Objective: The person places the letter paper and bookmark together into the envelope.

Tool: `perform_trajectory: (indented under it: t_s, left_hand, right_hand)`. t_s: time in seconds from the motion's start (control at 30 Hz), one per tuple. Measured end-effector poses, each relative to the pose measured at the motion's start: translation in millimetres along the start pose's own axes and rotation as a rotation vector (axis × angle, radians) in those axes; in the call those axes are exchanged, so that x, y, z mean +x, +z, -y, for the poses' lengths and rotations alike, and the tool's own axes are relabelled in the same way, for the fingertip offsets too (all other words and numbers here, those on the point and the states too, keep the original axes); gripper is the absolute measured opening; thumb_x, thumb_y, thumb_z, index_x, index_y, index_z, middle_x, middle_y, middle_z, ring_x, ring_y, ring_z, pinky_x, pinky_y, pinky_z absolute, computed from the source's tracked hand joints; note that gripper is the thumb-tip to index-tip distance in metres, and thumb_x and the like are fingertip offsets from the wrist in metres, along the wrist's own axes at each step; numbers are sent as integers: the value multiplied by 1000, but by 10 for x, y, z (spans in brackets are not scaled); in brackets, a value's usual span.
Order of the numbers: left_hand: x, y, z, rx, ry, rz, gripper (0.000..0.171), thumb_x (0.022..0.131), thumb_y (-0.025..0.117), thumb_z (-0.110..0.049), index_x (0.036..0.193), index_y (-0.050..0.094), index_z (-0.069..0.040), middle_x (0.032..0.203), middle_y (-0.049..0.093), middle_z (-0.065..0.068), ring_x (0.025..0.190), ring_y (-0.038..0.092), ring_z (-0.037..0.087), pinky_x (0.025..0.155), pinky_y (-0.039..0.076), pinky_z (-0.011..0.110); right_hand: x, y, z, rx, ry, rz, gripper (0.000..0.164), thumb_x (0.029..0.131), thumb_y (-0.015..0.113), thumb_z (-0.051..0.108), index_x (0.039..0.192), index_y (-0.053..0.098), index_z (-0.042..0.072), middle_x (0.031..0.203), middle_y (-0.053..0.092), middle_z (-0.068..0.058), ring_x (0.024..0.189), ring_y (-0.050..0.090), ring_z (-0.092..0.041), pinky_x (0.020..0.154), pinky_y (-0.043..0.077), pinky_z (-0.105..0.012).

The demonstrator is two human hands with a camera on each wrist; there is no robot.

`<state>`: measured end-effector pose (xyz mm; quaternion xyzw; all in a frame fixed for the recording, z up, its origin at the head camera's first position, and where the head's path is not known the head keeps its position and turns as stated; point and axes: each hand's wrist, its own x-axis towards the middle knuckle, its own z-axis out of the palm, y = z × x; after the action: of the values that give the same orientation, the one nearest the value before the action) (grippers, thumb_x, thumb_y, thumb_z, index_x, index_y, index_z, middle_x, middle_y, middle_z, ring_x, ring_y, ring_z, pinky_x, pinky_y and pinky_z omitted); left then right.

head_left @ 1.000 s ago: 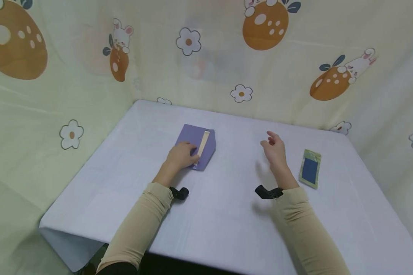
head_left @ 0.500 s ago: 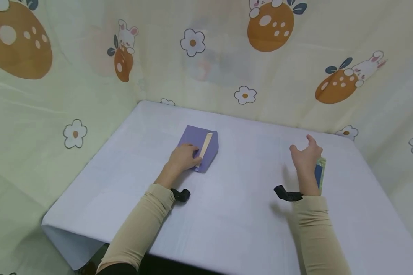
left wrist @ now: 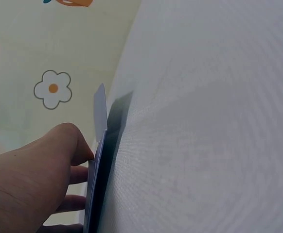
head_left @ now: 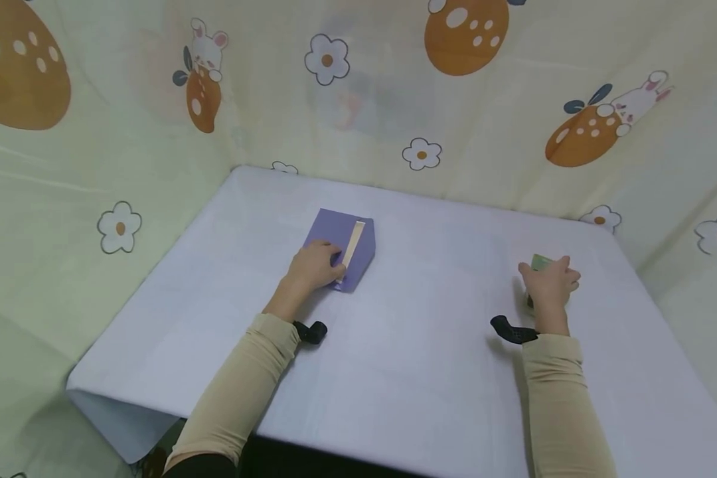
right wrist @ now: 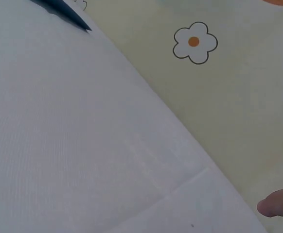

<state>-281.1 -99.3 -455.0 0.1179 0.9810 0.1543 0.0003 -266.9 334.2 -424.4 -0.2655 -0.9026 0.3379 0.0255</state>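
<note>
A purple envelope (head_left: pixel 363 255) with a pale strip near its pointed flap lies toward the left of the table. My left hand (head_left: pixel 313 264) rests on it, thumb and fingertips touching its upper face beside the strip. Edge-on in the left wrist view, the envelope (left wrist: pixel 100 114) has its flap bent slightly up. On the right, my right hand (head_left: pixel 550 287) is over a flat green patterned piece (head_left: pixel 540 261), thumb to its left and fingers to its right. The hand covers most of it. Only the thumb (right wrist: pixel 280 203) of that hand shows in the right wrist view.
A white cloth covers the table (head_left: pixel 406 332), its front left corner hanging down. Pale curtains (head_left: pixel 364 99) printed with flowers and rabbits stand behind and to the left. Black wrist cameras (head_left: pixel 514 330) sit at both cuffs.
My right hand has moved right and come over the green piece, covering its dark blue panel. My left hand has stayed on the envelope. The head view has shifted slightly.
</note>
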Motion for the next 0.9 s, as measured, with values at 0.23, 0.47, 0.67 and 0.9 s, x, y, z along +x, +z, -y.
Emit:
perform_trajectory:
  t_s: [0.23,0.47,0.67,0.9]
  left_hand:
    - [-12,-25,-4,-8,-7,-5,56,83,54,-40,133,57,-16,137,54,11,129,48,32,100,45,48]
    - [-25,-27,-24,-19,0,-5,55,83,54,-39,132,58,-15,138,53,12,129,48,32,100,45,48]
    - [-19,-12,-23,-19,-4,-1,55,83,54,-39,133,57,-15,138,52,12,130,47,32,101,44,48]
    - [-21,-15,-30,-10,-14,10,55,83,55,-39,134,56,-16,139,52,11,129,48,32,100,45,47]
  right_hand:
    - [37,31,-104,-83,34,52,102,90,46,49,145,-17,-9,147,-2,-42,137,6,-57,110,19,-65]
    - [55,37,-185,-129,46,64,103,89,48,52,145,-11,-12,145,0,-44,135,7,-58,108,17,-68]
    - [67,59,-241,-204,47,65,99,89,49,51,144,4,-17,142,6,-46,133,9,-59,107,16,-69]
    - [40,58,-260,-258,49,37,86,89,50,49,136,27,-20,138,14,-46,130,16,-57,104,20,-67]
